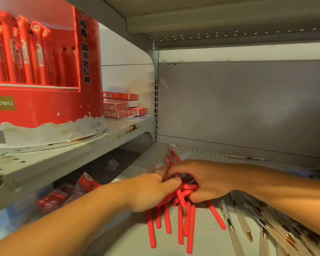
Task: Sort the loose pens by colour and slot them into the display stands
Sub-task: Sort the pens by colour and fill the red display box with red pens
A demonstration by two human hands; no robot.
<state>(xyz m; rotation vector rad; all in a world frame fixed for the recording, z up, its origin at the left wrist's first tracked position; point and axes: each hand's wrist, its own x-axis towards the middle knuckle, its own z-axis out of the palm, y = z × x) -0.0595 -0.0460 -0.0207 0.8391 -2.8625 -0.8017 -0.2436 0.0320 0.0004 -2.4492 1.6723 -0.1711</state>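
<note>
Head view: both hands meet over bundle of red pens (181, 220) on lower shelf (211, 244), centre frame. Right hand (205, 180): fingers curled round bundle from right. Left hand (146, 193): fingers curled onto bundle from left, thumb on top. Pen ends fan out toward camera, resting on shelf. Clear pens (244, 224) with gold tips lie just right of bundle. Red display stand (44, 108) on upper shelf (67, 156), left, well apart from pens; red boxes (120, 106) beside it.
</note>
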